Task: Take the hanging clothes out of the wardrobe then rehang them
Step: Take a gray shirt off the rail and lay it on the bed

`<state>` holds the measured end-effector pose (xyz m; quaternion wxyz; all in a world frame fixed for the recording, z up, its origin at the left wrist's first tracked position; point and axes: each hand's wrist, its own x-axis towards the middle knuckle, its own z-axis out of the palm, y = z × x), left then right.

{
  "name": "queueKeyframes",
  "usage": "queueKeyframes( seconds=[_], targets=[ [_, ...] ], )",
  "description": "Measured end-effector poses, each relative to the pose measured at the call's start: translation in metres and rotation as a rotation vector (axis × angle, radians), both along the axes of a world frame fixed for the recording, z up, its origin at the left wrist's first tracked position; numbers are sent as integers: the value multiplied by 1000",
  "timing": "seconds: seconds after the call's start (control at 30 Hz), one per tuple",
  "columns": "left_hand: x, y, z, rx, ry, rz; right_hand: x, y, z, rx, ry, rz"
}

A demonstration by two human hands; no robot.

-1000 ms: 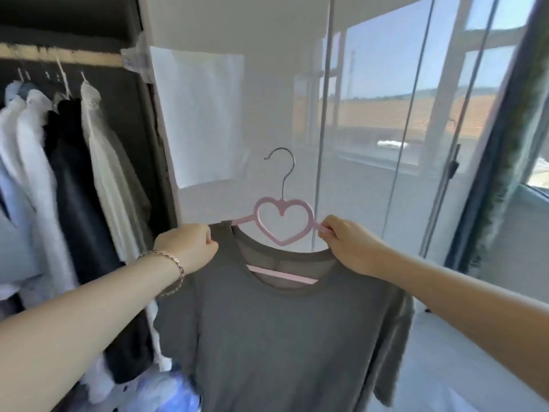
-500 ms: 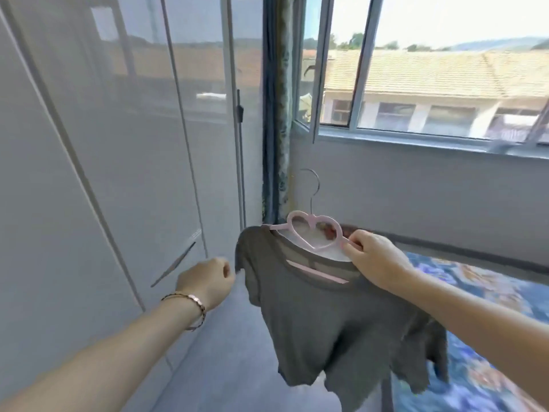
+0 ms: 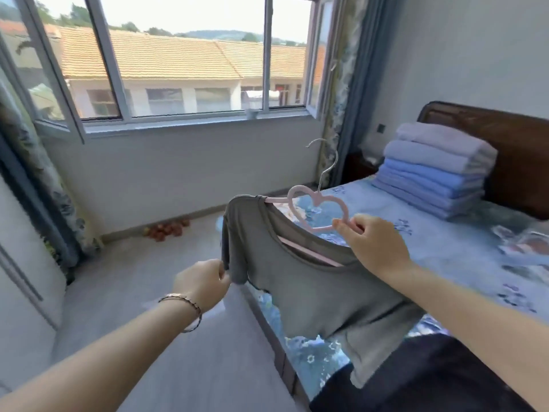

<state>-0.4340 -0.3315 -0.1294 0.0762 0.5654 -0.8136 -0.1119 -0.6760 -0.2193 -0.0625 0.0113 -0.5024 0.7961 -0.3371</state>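
Above the near edge of the bed [image 3: 445, 257], the grey T-shirt [image 3: 312, 286] hangs tilted on a pink heart-shaped hanger [image 3: 317, 200]. The right hand [image 3: 374, 248] pinches the hanger just beside the heart. The left hand [image 3: 202, 283] pinches the shirt's sleeve hem. Folded blue blankets [image 3: 436, 173] are stacked against the headboard [image 3: 505, 138].

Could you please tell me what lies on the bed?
A stack of folded blankets by the headboard and a dark cloth at the near edge; the held grey T-shirt hides part of the sheet.
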Motion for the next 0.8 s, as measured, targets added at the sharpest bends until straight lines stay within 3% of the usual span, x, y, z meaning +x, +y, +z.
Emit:
queueKeyframes(
  seconds=[0.43,0.6,0.8],
  targets=[
    [-193,88,5,11,17,-517,-135,228,40,-23,42,-536],
    [-265,128,-19,3,-19,-652,-215,300,0,37,-18,-737],
    [-370,163,-65,65,-119,-696,-331,352,-91,144,-120,-842]
  ],
)
